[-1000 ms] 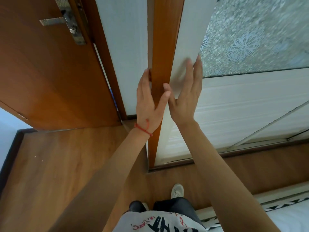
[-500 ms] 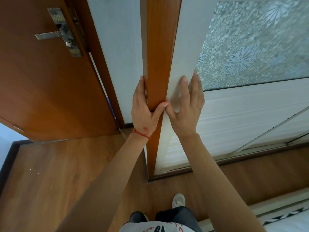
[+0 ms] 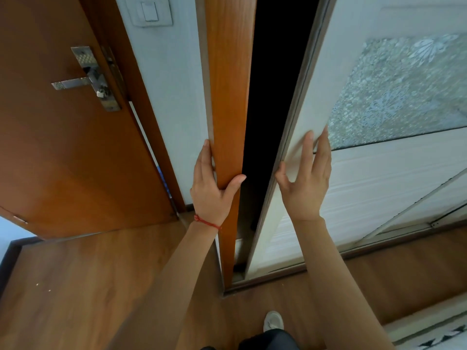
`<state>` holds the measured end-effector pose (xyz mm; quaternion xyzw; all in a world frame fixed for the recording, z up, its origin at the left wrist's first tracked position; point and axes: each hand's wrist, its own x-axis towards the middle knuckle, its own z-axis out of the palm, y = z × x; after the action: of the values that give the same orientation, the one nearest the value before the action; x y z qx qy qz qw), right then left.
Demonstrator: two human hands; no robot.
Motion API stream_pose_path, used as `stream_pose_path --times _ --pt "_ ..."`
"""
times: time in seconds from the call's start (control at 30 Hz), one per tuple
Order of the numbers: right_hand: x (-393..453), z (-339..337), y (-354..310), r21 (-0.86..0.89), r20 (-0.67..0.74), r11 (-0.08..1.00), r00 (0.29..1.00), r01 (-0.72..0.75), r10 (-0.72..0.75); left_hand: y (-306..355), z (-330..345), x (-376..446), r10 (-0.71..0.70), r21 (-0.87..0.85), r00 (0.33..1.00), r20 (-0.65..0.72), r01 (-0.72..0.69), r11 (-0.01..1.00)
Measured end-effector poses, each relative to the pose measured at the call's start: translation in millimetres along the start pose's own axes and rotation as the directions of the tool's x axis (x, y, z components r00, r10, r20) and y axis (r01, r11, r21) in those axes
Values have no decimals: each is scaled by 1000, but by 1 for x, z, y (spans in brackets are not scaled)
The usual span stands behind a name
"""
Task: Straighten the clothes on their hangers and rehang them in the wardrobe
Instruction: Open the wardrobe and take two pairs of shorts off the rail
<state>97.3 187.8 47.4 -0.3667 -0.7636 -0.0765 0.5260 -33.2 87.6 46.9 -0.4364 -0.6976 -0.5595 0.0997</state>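
The wardrobe has a white sliding door [image 3: 374,188] with a frosted patterned glass panel [image 3: 404,92] in its upper part. It stands a narrow way open, and a dark gap [image 3: 273,97] shows between it and the orange-brown wooden side post [image 3: 228,97]. My left hand [image 3: 211,190], with a red string at the wrist, holds the post, fingers on its left side and thumb across its front. My right hand [image 3: 307,183] presses flat with straight fingers on the door's left edge. No clothes or hangers can be seen inside the dark opening.
A brown room door [image 3: 63,147] with a metal lever handle [image 3: 83,82] stands to the left, beside a white wall with a light switch [image 3: 150,11]. Wooden floor [image 3: 88,286] lies below. My shoe [image 3: 273,320] is near the wardrobe base, and a bed edge [image 3: 434,334] sits at bottom right.
The sliding door has moved to the right under my right hand, opening a dark gap where it met the post before. My left hand stays on the post.
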Motion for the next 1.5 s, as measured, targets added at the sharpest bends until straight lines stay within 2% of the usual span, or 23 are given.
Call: stream_pose_path --times 0.13,0.23,0.3,0.37,0.43,0.53,0.73,0.9,1.1,1.23,1.33,1.5 --pt "6 -8 25 42 30 995 996 -86 84 3 -2 -2 36 10 999 6 -36 999" --pt "13 -12 52 66 32 989 991 -129 127 12 -2 -4 144 63 986 -81 -139 988" --pt "17 -14 72 65 25 989 991 -129 128 17 1 -6 271 154 945 -182 -245 957" --pt "21 -16 94 49 7 993 994 -108 108 23 4 -9 425 305 870 -248 -347 887" --pt "25 -19 119 31 -7 995 995 -97 98 29 7 -12 542 434 807 -237 -411 802" --pt "30 -24 156 -3 -11 992 992 -128 128 37 14 -14 632 538 763 -136 -478 694" --pt "45 -39 233 -47 17 980 980 -195 196 51 33 1 651 634 758 -42 -483 604" --pt "60 -50 289 -59 -4 954 956 -294 294 48 41 12 664 780 748 18 -426 459" --pt "81 -66 348 -97 -44 907 912 -411 408 46 43 11 671 852 739 61 -389 351" --pt "95 -80 380 -168 -34 884 899 -436 436 37 45 13 643 841 763 69 -391 374" --pt "107 -90 398 -225 -27 842 867 -490 497 36 44 14 634 850 768 91 -392 352" --pt "126 -108 427 -235 -49 801 830 -550 555 45 45 14 638 862 768 63 -364 353"
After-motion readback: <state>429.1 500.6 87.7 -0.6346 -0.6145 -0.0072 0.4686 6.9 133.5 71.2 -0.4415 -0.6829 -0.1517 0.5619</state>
